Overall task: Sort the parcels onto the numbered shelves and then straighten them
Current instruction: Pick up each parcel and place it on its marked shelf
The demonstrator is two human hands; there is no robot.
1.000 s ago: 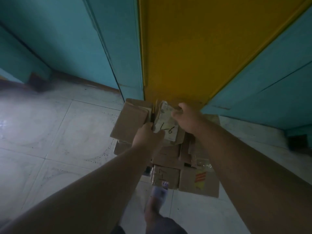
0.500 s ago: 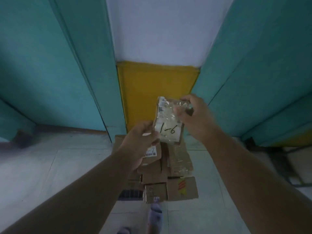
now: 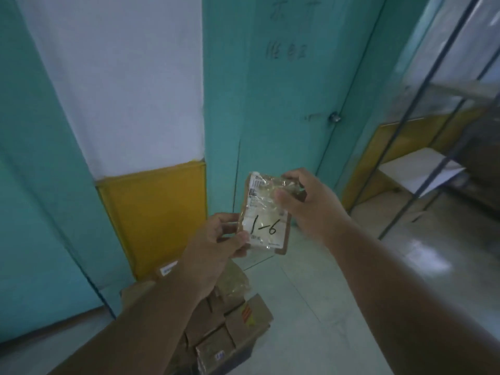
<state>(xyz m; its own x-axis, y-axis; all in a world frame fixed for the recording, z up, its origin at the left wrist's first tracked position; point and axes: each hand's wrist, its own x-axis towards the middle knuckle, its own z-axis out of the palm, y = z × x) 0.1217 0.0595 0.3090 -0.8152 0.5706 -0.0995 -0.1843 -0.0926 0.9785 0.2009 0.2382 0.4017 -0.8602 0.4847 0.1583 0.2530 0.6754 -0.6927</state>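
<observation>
Holding a small flat parcel (image 3: 266,212) up in front of the chest, over the floor (image 3: 338,280) and clear of every surface, its taped white label facing the camera with "1-6" handwritten in black. Left hand (image 3: 216,240) pinching the parcel's lower left corner, thumb lying on the label side and curled fingers (image 3: 230,219) wrapping behind the left edge. Right hand (image 3: 305,201) gripping the upper right corner, thumb pressing on the glossy tape at the front and the other fingers curling over the top edge. Parcel standing nearly upright, tilting slightly to the right. Lying below the left forearm, on the floor against the foot of the wall: a pile of cardboard parcels (image 3: 230,328), several of them taped, one showing a red and yellow mark on its upper face, another a small blue and white sticker near the bottom edge of view. Rising behind the pile: a yellow wall panel (image 3: 157,217) beneath a white wall section, flanked by teal surfaces. Standing directly behind the held parcel: a teal door (image 3: 292,104) with a small round knob (image 3: 335,117) and faint writing near its top. Showing at the right edge of view: a metal shelf frame (image 3: 422,147) with a pale board across its lower level; numbers on it too hard to tell.
</observation>
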